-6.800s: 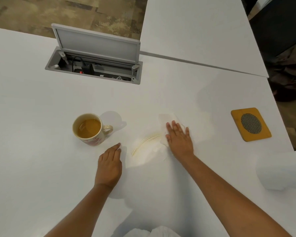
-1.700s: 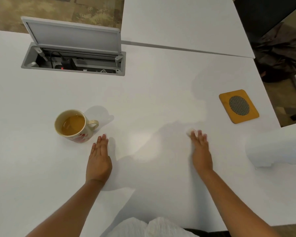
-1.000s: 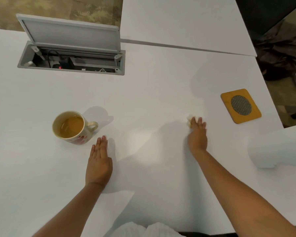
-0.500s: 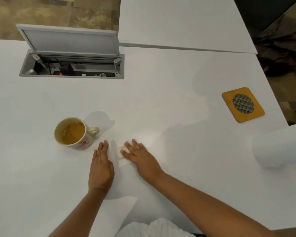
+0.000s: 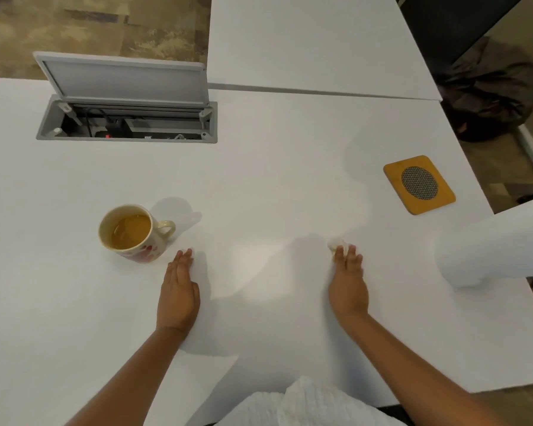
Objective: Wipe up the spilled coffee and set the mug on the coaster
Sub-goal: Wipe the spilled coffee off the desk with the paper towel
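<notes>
A: Where does the mug (image 5: 133, 233) stand?

B: On the white table (image 5: 259, 179), left of centre, upright, handle turned to the right. It is cream with red marks low on its side, and brown coffee fills it to a little below the rim.

A: And the hands?

B: The left hand (image 5: 179, 290) lies flat, palm down, fingers together, its fingertips just beside the mug's base but not touching it. The right hand (image 5: 348, 281) is palm down too, fingers pressing on a small crumpled wad of paper (image 5: 336, 243) that peeks out past the fingertips. Whether it pinches the wad or only presses it, I cannot tell.

A: The coaster (image 5: 419, 184)?

B: Far right, well apart from the mug, near the table's right edge. Yellow-orange, square with rounded corners, a dark mesh disc in its middle. It sits bare.

A: What room is between them?

B: A wide bare stretch of tabletop runs from mug to coaster; only the right hand and its wad lie in it. A roll of paper towel (image 5: 493, 244) lies on its side at the right edge, nearer than the coaster.

A: Anything behind?

B: A cable box (image 5: 126, 123) sunk into the table at the far left, lid (image 5: 123, 79) tipped up, dark plugs and cables inside. A second white table (image 5: 314, 41) butts against the far edge.
</notes>
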